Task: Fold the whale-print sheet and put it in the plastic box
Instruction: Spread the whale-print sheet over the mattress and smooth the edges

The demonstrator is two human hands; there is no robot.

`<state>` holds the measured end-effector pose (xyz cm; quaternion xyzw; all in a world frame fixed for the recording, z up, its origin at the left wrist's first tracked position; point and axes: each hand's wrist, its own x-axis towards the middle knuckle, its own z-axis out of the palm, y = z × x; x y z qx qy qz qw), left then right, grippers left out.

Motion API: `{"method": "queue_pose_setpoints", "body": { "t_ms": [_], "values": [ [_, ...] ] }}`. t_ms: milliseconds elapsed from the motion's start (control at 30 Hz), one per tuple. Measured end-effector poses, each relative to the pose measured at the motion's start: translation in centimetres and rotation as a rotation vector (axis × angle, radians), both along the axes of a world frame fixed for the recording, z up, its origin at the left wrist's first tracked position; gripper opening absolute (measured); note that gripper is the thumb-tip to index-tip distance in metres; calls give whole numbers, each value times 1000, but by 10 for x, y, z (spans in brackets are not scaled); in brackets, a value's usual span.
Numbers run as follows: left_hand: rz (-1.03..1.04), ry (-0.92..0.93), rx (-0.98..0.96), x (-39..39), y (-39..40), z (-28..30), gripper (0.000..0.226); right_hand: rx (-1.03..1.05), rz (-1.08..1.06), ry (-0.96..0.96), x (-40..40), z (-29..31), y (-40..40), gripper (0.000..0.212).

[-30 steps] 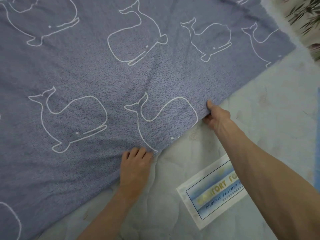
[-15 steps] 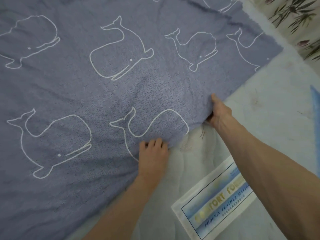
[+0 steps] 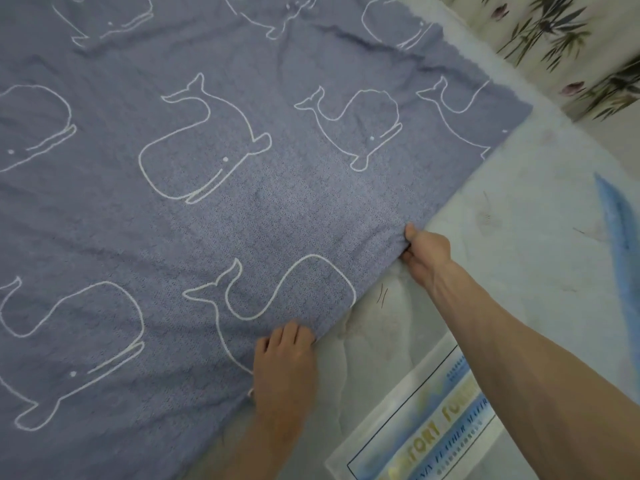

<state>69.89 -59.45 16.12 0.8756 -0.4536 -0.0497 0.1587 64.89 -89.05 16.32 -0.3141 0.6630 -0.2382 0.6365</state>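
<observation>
Since a second ago your view has swung so that the sheet (image 3: 214, 209) and both your hands sit lower and further right in the picture, and more of the wall with the leaf pattern (image 3: 568, 46) shows at the top right. Both hands have kept their hold on the same near edge of the sheet throughout.

Your left hand (image 3: 285, 362) lies knuckles up on the sheet's edge, its fingers curled over the hem just below the tail-up whale outline, gripping the cloth. Your right hand (image 3: 427, 251) is further along the same edge, toward the right; its thumb lies on top of the fabric and the fingers are tucked beneath, pinching the hem so it bunches a little there.

The sheet is blue-grey with white whale outlines and lies spread flat, unfolded, over most of the pale mattress (image 3: 540, 216), reaching off the left and top of the view. Its right-hand corner ends near the wall.

A printed label (image 3: 426, 431) on the mattress lies between your two forearms, partly hidden by the right one. A strip of light blue cloth (image 3: 620, 230) shows at the right edge.
</observation>
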Motion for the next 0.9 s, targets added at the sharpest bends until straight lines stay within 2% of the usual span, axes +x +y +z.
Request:
{"method": "queue_pose_setpoints", "body": {
  "t_ms": [133, 233, 300, 367, 467, 600, 733, 833, 900],
  "values": [
    [43, 14, 69, -7, -14, 5, 3, 43, -3, -59, -5, 7, -9, 28],
    [1, -38, 112, 5, -52, 5, 37, 30, -103, -122, 8, 18, -34, 41],
    [-91, -77, 80, 17, -76, 2, 33, 1, -174, -108, 16, 21, -54, 47],
    [-174, -111, 43, 24, -89, -3, 20, -49, -204, -38, 19, 17, -73, 45],
    [-214, -148, -43, 21, -87, -17, 18, -78, -214, 40, 11, 2, -92, 45],
    [-214, -187, -88, 10, -80, -28, 16, -54, -152, -36, -4, -16, -94, 18],
    [-202, -71, -112, -4, -101, -15, 11, -53, -154, -65, -10, -26, -94, 27],
    [-222, 27, -133, -10, -153, -6, 46, -30, -131, -105, -12, -29, -94, 7],
    [-205, 64, -113, -11, -201, -6, 70, -6, -145, -153, -14, -28, -96, 5]
  ]
}}
